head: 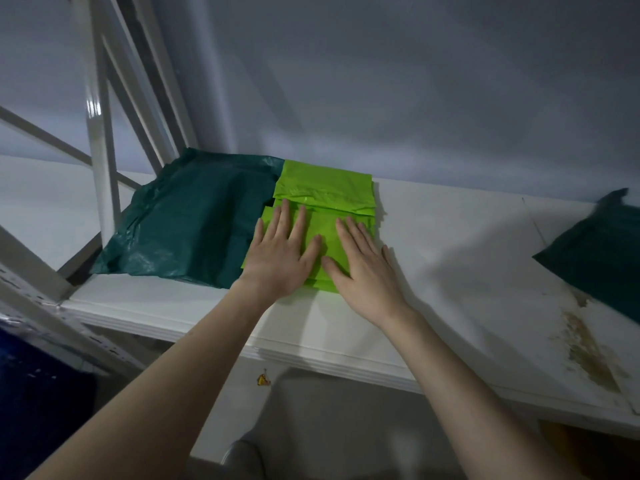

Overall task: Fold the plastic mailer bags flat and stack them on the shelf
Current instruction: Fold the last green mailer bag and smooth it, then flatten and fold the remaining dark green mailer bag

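A white shelf (450, 244) against a grey wall carries a stack of folded lime-green mailer bags (322, 192), beside a crumpled dark green bag (194, 223). The left hand (280, 254) and right hand (363, 268) press flat on the stack, fingers (298, 223) straight and slightly spread. Another dark green bag (602, 254) lies well apart, to the right.

Two bare forearms and hands, seen from the head camera

The left hand (281, 258) and right hand (363, 271) were uncovered: no gloves, rings, watch or wristbands showed. Both forearms were bare right down to the lower edge of the view, with no sleeve in sight. The fingernails looked short and unpainted.
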`<state>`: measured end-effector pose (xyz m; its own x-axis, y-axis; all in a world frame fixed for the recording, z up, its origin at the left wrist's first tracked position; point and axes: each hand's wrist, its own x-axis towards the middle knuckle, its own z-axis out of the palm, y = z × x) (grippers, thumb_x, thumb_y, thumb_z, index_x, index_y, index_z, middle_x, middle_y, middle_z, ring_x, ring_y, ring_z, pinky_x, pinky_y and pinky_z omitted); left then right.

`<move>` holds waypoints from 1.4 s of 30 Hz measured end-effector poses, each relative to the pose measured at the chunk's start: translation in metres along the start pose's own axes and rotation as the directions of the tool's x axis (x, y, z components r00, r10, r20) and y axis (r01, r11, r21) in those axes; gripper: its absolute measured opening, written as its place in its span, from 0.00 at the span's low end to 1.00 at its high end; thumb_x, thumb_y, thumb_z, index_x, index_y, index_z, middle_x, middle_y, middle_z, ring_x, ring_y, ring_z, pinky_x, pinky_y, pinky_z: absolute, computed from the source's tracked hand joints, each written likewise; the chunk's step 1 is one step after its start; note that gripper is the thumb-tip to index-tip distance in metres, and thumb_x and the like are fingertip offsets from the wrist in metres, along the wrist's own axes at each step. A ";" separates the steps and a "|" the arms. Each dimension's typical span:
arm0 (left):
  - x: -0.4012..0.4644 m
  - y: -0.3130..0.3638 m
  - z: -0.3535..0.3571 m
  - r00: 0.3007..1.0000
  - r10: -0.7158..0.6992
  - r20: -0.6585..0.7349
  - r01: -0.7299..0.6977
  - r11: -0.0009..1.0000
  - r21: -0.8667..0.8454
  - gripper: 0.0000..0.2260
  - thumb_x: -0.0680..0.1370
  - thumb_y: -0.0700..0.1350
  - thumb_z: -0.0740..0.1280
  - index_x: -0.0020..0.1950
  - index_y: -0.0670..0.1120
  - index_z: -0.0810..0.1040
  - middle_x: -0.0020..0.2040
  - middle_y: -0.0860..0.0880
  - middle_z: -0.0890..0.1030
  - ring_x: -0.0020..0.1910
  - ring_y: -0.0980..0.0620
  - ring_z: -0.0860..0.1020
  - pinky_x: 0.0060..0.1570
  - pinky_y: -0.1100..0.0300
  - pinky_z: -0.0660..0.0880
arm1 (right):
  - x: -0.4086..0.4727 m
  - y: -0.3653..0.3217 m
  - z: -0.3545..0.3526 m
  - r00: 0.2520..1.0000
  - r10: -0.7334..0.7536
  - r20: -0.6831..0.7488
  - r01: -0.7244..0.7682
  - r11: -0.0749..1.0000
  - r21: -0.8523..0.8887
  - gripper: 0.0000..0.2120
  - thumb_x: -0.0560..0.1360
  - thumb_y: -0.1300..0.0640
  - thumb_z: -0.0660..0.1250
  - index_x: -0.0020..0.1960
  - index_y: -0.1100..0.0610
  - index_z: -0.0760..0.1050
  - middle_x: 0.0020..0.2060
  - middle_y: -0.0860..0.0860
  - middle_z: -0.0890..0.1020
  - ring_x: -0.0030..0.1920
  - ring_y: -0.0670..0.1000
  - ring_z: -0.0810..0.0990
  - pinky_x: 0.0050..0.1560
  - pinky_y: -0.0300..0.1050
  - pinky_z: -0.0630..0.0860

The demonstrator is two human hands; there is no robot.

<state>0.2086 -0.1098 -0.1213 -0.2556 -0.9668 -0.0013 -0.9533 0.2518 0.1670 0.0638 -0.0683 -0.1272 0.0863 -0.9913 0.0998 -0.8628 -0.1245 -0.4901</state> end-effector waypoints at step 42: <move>-0.050 0.419 0.065 0.855 0.444 0.269 -0.146 0.703 -0.696 0.23 0.79 0.54 0.57 0.72 0.50 0.58 0.56 0.46 0.78 0.49 0.47 0.75 0.50 0.57 0.70 | -0.254 0.298 -0.221 0.743 0.622 -0.247 -0.665 0.643 -0.380 0.36 0.76 0.46 0.61 0.77 0.49 0.45 0.77 0.49 0.47 0.76 0.53 0.43 0.70 0.69 0.44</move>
<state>-0.1888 0.0465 -0.1152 -0.6848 -0.7031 -0.1917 -0.5209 0.2882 0.8035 -0.3259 0.1556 -0.1071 -0.5961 -0.8028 -0.0166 -0.8013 0.5960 -0.0521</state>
